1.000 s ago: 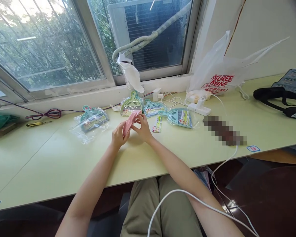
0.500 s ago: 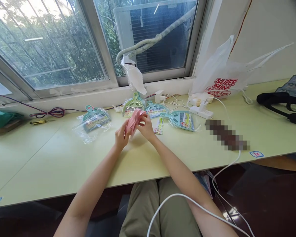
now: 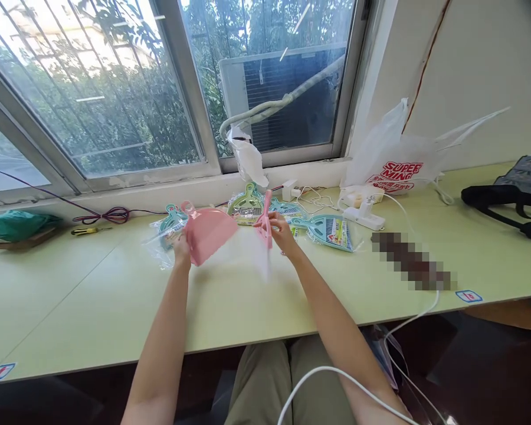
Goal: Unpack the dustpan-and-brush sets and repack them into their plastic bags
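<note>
While the pink dustpan (image 3: 212,231) is held tilted above the pale green table (image 3: 137,319), the pink hand brush (image 3: 264,227) is upright just to its right, apart from it, with its pale bristles pointing down and blurred. The left hand (image 3: 181,247) is clamped on the dustpan's left side, below its looped handle; the right hand (image 3: 281,230) pinches the brush between thumb and fingers.

Behind the brush, near the window, lies a bagged green dustpan set (image 3: 246,208), with a blue packaged set beside it. Another clear-wrapped blue-green set (image 3: 170,219) is partly hidden by the dustpan and left hand. To the right of the right hand lies a teal dustpan set (image 3: 330,231) with a printed label. Farther right are a white power strip (image 3: 365,219) and, against the wall, a white plastic bag (image 3: 392,156) with red lettering. A yellow-handled screwdriver (image 3: 84,231) lies at the far left, near bundled cable.
</note>
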A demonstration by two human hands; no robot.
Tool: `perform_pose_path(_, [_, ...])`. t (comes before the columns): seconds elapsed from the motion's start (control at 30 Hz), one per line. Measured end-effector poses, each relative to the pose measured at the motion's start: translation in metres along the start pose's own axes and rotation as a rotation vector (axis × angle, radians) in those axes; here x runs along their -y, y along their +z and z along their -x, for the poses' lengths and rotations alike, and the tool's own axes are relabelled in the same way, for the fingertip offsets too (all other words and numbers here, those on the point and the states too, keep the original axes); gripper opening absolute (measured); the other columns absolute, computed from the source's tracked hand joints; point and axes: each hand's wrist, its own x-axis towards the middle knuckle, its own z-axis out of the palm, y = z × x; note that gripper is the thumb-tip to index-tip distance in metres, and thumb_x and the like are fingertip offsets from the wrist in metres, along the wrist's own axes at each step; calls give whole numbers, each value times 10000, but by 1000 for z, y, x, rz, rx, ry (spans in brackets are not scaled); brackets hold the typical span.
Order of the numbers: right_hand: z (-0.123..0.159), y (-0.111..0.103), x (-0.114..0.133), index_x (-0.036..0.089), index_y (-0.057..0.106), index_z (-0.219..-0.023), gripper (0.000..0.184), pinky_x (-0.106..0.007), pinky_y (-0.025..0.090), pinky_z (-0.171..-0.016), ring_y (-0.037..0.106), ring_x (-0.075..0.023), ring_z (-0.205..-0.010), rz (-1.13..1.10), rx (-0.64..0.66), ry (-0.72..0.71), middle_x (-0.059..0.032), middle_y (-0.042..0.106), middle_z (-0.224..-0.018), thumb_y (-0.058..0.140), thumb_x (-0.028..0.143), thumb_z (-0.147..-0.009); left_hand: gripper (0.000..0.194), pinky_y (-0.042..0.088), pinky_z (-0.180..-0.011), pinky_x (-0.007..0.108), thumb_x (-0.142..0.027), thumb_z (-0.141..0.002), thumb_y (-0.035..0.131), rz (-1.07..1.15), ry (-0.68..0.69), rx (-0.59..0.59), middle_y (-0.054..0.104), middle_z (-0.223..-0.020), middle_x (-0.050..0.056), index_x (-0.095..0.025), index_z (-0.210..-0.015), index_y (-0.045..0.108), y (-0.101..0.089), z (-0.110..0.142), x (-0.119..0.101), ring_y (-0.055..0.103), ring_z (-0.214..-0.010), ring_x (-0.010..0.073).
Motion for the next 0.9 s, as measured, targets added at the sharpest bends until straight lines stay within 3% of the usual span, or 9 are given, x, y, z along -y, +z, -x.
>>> perform_pose_path(0.1, [0,-7,0,236,739,-684,451,-403,400,-969,493,-257,-1143,135,-8,45,-66,613,-1107,561,631,-808,585,448,-641,308,-714,-753,474,-54,-159,224,642,-755,84,-148,-779,618,-1,6,6,570,-758,220])
perform_pose_path(0.23, [4,-10,-7,177,696,-673,556,-293,448,-689,601,-202,-801,281,352,347,-44,638,-752,473,663,-822,533,428,-638,327,-652,-772,478,-464,-106,542,660,-707,95,-153,-710,655,3,17,4,608,-745,274])
perform_pose_path(0.3, [7,-8,-10,174,667,-618,559,-274,421,-622,605,-195,-703,509,479,483,-34,622,-648,507,685,-779,469,435,-688,352,-560,-831,437,-701,-23,510,679,-772,118,-165,-733,669,6,22,1,624,-817,304])
perform_pose_path(0.37, [9,-6,-10,182,679,-642,486,-279,426,-641,638,-217,-754,788,471,541,-59,671,-713,571,643,-748,384,442,-793,397,-458,-859,427,-825,87,406,682,-956,153,-175,-823,684,10,27,-6,599,-992,337])
perform_pose_path(0.5, [9,-4,-8,204,729,-827,378,-315,463,-742,668,-253,-931,1058,415,549,-112,724,-962,578,546,-771,310,424,-947,476,-387,-824,510,-675,268,296,610,-1171,165,-180,-987,673,19,55,-50,524,-1161,335])
perform_pose_path(0.6, [11,-3,-8,203,740,-864,382,-322,472,-765,675,-258,-944,1071,413,517,-116,731,-976,536,523,-817,350,479,-936,459,-367,-919,356,-217,530,334,628,-1162,110,-218,-1047,646,19,113,-104,570,-1124,256])
perform_pose_path(0.7, [15,-2,-10,182,744,-916,408,-322,469,-791,675,-256,-959,1108,333,465,-144,727,-987,479,490,-882,383,531,-881,502,-422,-924,313,-122,751,505,658,-1112,81,-320,-1000,675,-2,193,-138,610,-1068,256])
perform_pose_path(0.77, [17,0,-12,193,748,-947,437,-319,470,-789,677,-249,-953,1113,284,441,-140,728,-988,421,482,-922,365,562,-772,557,-565,-810,407,-184,891,570,683,-1034,68,-433,-1025,671,-28,247,-136,630,-1016,297])
perform_pose_path(0.9, [17,2,-14,256,757,-969,337,-279,479,-764,684,-220,-935,1094,231,468,-81,744,-964,464,412,-911,550,491,-493,625,-598,-425,535,-287,968,434,707,-910,17,-662,-966,605,-74,328,-99,631,-984,391])
